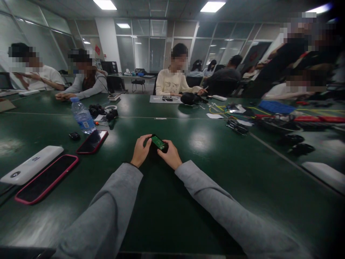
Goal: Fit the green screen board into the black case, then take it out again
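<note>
Between my two hands is a small black device with a green face (159, 142), flecked with light specks like a circuit board; I cannot tell its exact kind. My left hand (140, 150) closes on its left end, thumb along the near edge. At the right end my right hand (171, 154) grips it, thumb on the near side. The device is tilted towards me above the green table (167, 201). Most of my fingers are hidden behind it.
Left lie a smartphone (93, 142), a red-edged phone (47, 180), a white power bank (32, 164) and a water bottle (83, 116). Cables (229, 109) and a blue tray (277, 107) lie right. Across the table sits a person in a cream top (172, 82); several others sit around.
</note>
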The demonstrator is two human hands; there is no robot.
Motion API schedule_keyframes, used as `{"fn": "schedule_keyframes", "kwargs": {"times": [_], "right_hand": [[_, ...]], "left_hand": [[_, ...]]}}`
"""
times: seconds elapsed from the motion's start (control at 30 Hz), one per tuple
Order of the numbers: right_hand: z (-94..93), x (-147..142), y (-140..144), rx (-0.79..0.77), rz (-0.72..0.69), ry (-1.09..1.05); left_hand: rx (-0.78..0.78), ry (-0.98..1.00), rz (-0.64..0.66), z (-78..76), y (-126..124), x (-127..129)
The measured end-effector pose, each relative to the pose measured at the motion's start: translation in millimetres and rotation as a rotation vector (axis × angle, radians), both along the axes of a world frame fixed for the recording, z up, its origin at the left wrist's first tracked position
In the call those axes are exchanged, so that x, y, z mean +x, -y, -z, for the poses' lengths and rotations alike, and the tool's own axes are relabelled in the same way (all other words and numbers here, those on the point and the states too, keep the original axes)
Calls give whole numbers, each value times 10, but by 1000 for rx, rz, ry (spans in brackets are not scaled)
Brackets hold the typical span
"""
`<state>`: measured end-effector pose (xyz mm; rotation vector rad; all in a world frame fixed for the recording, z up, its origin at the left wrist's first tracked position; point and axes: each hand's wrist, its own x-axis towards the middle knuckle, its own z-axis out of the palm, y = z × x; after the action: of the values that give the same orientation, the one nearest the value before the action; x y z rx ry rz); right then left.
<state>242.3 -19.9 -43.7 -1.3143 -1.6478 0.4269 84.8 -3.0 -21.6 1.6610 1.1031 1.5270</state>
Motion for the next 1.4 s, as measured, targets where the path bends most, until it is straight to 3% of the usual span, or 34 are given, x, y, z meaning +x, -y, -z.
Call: {"fn": "schedule_keyframes", "kwargs": {"times": [0.23, 0.33, 0.43, 0.63, 0.8, 0.93, 1.1, 1.27, 1.4], "right_hand": [[-56, 102, -69, -166, -148, -423], [-88, 135, -84, -290, -154, -636], [-132, 141, -78, -309, -138, -730], [-279, 37, 67, -97, -74, -558], [-289, -119, 258, 57, -48, -361], [-185, -198, 305, 87, 1, -222], [-103, -217, 272, 33, -46, -162], [-123, -202, 269, -34, -109, -142], [-174, -180, 278, 68, -72, -162]], "left_hand": [[55, -138, 50, -85, 116, 20], [-5, -127, 98, -94, 170, 39], [-123, -100, 194, -68, 208, 93], [-445, 174, 433, -49, 270, 235], [-612, 559, 487, -79, 316, 256], [-723, 730, 437, -68, 307, 241], [-734, 804, 334, -64, 243, 231], [-679, 855, 328, -34, 174, 213], [-701, 882, 285, -7, 142, 207]]}}
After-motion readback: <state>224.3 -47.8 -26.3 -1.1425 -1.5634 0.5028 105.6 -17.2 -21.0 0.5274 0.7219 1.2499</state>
